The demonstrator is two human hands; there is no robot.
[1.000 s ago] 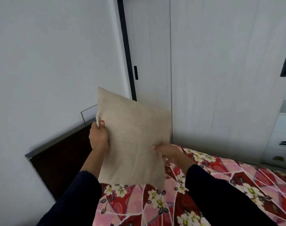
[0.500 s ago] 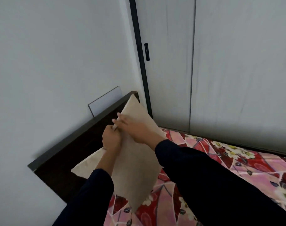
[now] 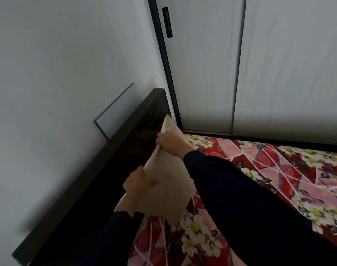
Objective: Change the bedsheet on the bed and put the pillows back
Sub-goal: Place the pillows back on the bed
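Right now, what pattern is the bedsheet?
Red and pink floral bedsheet, white flowers; head view.

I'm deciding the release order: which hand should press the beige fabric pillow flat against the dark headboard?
Probably the right hand: it grips the beige fabric pillow near its top corner, closest to the dark wooden headboard. The left hand holds the lower edge.

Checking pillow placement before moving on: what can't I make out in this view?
- Pillow: its lower left corner is hidden by the left hand and sleeve.
- Whether it rests against the headboard: too dark.
- Other pillows: none in frame.
- Bedsheet: the right arm covers the middle; the edges are cut off.
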